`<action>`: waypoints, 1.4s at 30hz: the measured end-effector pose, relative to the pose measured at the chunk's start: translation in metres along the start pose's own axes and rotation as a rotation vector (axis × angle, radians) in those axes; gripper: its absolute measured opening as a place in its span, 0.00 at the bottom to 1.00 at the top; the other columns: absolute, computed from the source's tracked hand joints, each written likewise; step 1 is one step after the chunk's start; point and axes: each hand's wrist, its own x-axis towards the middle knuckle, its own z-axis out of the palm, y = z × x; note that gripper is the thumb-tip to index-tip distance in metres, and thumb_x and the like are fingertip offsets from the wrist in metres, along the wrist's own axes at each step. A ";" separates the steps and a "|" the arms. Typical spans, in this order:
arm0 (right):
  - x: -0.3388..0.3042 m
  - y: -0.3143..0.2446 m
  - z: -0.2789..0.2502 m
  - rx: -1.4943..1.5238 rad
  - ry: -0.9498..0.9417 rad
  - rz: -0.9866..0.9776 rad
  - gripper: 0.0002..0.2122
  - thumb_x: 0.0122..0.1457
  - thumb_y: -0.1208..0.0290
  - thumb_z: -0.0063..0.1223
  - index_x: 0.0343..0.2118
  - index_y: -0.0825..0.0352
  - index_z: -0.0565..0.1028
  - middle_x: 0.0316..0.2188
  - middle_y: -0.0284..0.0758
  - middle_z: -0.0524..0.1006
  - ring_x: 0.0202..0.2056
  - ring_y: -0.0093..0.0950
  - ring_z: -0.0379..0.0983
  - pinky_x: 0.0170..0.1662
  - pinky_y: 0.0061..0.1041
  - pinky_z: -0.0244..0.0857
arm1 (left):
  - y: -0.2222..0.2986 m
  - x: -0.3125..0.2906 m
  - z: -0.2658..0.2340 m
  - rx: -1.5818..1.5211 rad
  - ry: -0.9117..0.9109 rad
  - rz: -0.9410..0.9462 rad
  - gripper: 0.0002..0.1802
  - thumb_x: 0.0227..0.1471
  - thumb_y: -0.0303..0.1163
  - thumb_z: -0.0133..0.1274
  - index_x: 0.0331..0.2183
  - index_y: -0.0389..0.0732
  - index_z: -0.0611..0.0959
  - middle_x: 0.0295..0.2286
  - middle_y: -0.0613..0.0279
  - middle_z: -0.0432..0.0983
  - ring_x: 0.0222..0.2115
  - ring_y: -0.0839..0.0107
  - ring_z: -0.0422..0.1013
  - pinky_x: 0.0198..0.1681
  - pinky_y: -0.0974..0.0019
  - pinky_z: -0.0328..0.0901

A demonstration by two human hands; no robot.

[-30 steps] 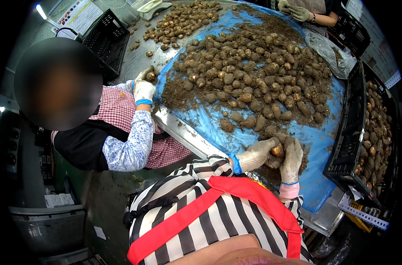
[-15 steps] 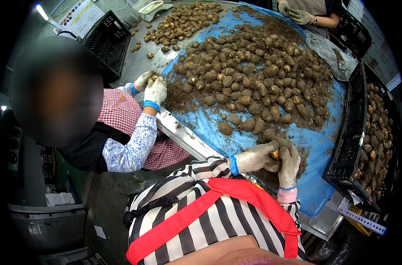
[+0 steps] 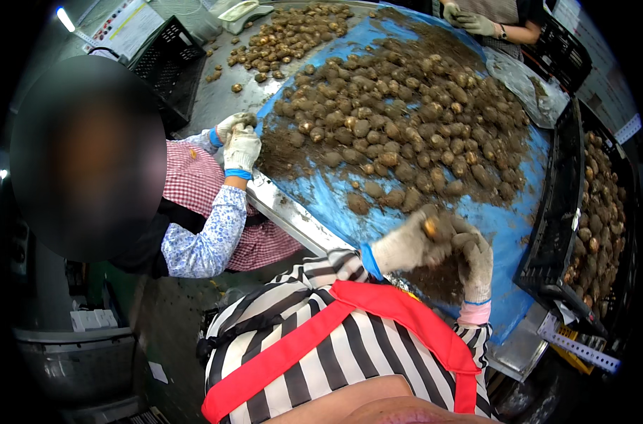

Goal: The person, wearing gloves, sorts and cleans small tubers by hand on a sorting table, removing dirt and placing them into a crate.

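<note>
1. Head view, hands: the gloved left hand [image 3: 404,245] is closed on a brown tuber [image 3: 432,226] with an orange-toned end, above the near part of the table. The gloved right hand [image 3: 473,256] is close against it, fingers bent toward the tuber; whether it grips too, I cannot tell.
2. Head view, surface: a metal table [image 3: 219,102] is partly covered by a wrinkled blue sheet [image 3: 506,279]. A broad pile of tubers [image 3: 406,134] lies on the sheet amid dark soil [image 3: 438,283]. Cleaner-looking small tubers [image 3: 293,39] sit on bare metal at the far left, near a pale green-white device [image 3: 244,14].
3. Head view, table sides: a black crate [image 3: 547,233] of tubers stands at the right, a clear plastic bag [image 3: 525,88] just beyond. Another black crate [image 3: 167,67] tilts at the far left.
4. Head view, room: a co-worker in a floral sleeve [image 3: 201,237] stands at the left; another's gloved hands [image 3: 475,24] show at the far edge. A grey bin [image 3: 81,367] stands on the dark floor [image 3: 187,318], and a lamp [image 3: 66,20] glows at upper left.
</note>
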 end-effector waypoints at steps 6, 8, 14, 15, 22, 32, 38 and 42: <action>0.001 -0.016 -0.008 -0.166 -0.012 -0.084 0.13 0.67 0.69 0.47 0.42 0.75 0.79 0.45 0.42 0.82 0.47 0.30 0.77 0.49 0.28 0.68 | 0.025 -0.027 0.076 0.506 -0.054 0.377 0.39 0.61 0.53 0.55 0.62 0.39 0.65 0.58 0.45 0.65 0.55 0.52 0.68 0.54 0.51 0.69; 0.008 -0.039 0.014 -0.365 0.067 0.049 0.14 0.64 0.74 0.51 0.50 0.74 0.78 0.45 0.41 0.81 0.46 0.28 0.77 0.49 0.28 0.68 | 0.026 -0.031 0.076 0.509 -0.161 0.437 0.32 0.65 0.41 0.51 0.64 0.37 0.64 0.59 0.47 0.66 0.57 0.52 0.68 0.57 0.50 0.70; 0.017 -0.060 0.039 0.102 0.112 0.085 0.20 0.61 0.80 0.53 0.58 0.71 0.73 0.50 0.34 0.78 0.45 0.20 0.73 0.51 0.19 0.67 | 0.021 -0.037 0.080 0.622 -0.176 0.424 0.43 0.57 0.34 0.60 0.67 0.38 0.57 0.61 0.46 0.64 0.60 0.54 0.66 0.60 0.51 0.69; 0.020 -0.062 0.045 0.007 0.106 0.013 0.20 0.61 0.80 0.54 0.58 0.68 0.74 0.50 0.34 0.78 0.44 0.20 0.73 0.51 0.20 0.68 | 0.020 -0.037 0.080 0.669 -0.168 0.426 0.44 0.57 0.34 0.60 0.67 0.38 0.57 0.60 0.47 0.64 0.60 0.54 0.66 0.59 0.52 0.69; 0.028 -0.050 0.058 -0.264 0.089 -0.028 0.11 0.62 0.73 0.55 0.46 0.66 0.81 0.41 0.39 0.80 0.37 0.28 0.78 0.43 0.28 0.72 | -0.006 -0.036 0.116 1.265 0.110 0.484 0.48 0.57 0.34 0.62 0.68 0.33 0.53 0.55 0.57 0.68 0.52 0.71 0.67 0.52 0.69 0.66; 0.040 -0.020 0.018 -0.654 0.159 0.116 0.11 0.61 0.69 0.54 0.43 0.66 0.81 0.38 0.44 0.82 0.42 0.39 0.80 0.46 0.36 0.71 | -0.006 -0.036 0.117 1.540 0.175 0.490 0.47 0.53 0.34 0.62 0.67 0.32 0.58 0.58 0.49 0.69 0.58 0.64 0.66 0.60 0.63 0.61; 0.023 -0.033 0.020 -0.218 0.076 0.071 0.17 0.64 0.76 0.52 0.55 0.67 0.77 0.48 0.36 0.78 0.46 0.25 0.74 0.52 0.25 0.67 | 0.006 -0.035 0.117 1.899 0.308 0.583 0.52 0.44 0.38 0.67 0.67 0.36 0.62 0.57 0.45 0.71 0.58 0.57 0.68 0.61 0.60 0.62; 0.022 -0.051 0.042 -0.089 0.039 0.094 0.14 0.64 0.73 0.54 0.51 0.68 0.79 0.42 0.35 0.79 0.43 0.23 0.74 0.48 0.24 0.68 | 0.007 -0.036 0.112 2.011 0.312 0.611 0.52 0.44 0.36 0.66 0.67 0.38 0.61 0.57 0.44 0.71 0.59 0.53 0.67 0.62 0.58 0.62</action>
